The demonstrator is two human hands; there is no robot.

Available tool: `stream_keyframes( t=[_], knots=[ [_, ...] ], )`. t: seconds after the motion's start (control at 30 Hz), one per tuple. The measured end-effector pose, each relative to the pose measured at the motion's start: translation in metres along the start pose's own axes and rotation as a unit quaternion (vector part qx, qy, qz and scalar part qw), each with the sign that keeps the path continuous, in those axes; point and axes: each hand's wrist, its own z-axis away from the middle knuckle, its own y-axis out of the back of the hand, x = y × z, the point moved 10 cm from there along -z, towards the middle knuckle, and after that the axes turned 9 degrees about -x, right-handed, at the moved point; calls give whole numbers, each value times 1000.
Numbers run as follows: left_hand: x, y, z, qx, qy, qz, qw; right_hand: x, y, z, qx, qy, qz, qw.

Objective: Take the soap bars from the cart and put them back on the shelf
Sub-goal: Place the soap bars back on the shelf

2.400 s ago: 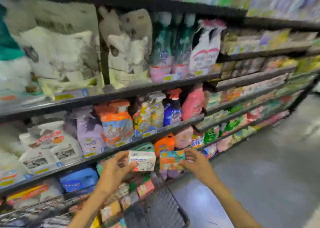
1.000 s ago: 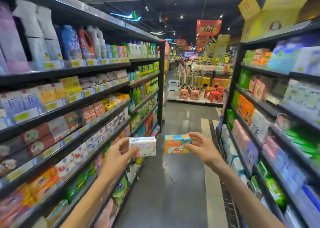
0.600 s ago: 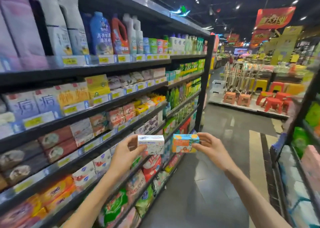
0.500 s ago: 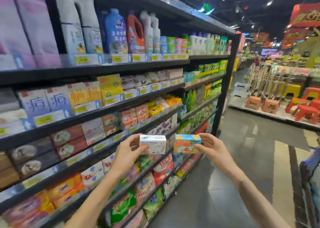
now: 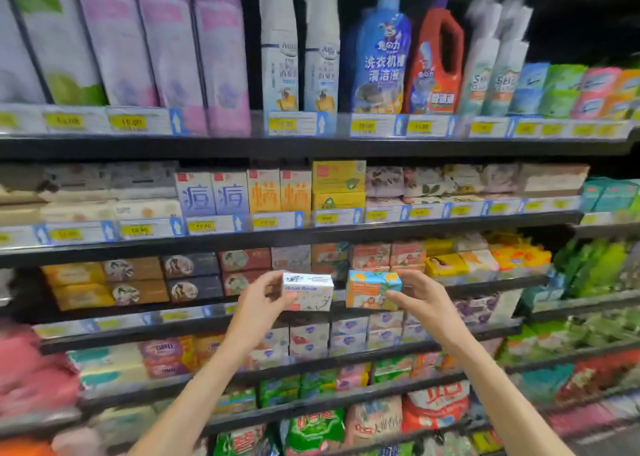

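My left hand (image 5: 258,305) holds a white soap box (image 5: 307,291) with blue "Goat Soap" lettering. My right hand (image 5: 424,301) holds an orange and blue soap box (image 5: 372,289). Both boxes are held up side by side, a small gap between them, in front of the soap shelf (image 5: 485,284) at chest height. On that shelf, right behind the boxes, stand matching white soap boxes (image 5: 291,258) and orange ones (image 5: 330,254). The cart is out of view.
Shelves fill the view. Tall refill pouches (image 5: 166,50) and detergent bottles (image 5: 381,57) line the top shelf. Boxed soaps (image 5: 270,192) sit one level below, dark and brown soap boxes (image 5: 138,279) to the left, bagged goods (image 5: 315,431) on the low shelves.
The view has swung left from looking down the aisle to facing the shelves head-on and closer. Both hands keep their soap boxes and have come nearer to the soap shelf.
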Motion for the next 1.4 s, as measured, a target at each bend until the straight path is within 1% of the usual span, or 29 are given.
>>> stream_keyframes(
  t=[0.17,0.37,0.53,0.67,0.77,0.97,1.13,1.4],
  knots=[
    [-22,22,-16,37,22,-14,999,0,-32,-45,-31,18,18,999],
    [-42,24,-39,50,37,-27,998,10,-45,-70,-31,12,18,999],
    [-58,18,-57,64,56,-67,994,21,-43,-78,-20,6,30,999],
    [-66,12,-60,73,61,-129,987,26,-44,-83,-30,8,48,998],
    [-58,12,-58,104,48,-182,977,28,-47,-87,-39,17,57,997],
    [-49,4,-48,150,35,-242,958,37,-52,-92,-47,11,41,998],
    [-46,4,-48,165,41,-244,955,42,-55,-95,-39,10,43,998],
    [-45,3,-51,160,41,-256,953,43,-52,-94,27,20,96,995]
  ],
)
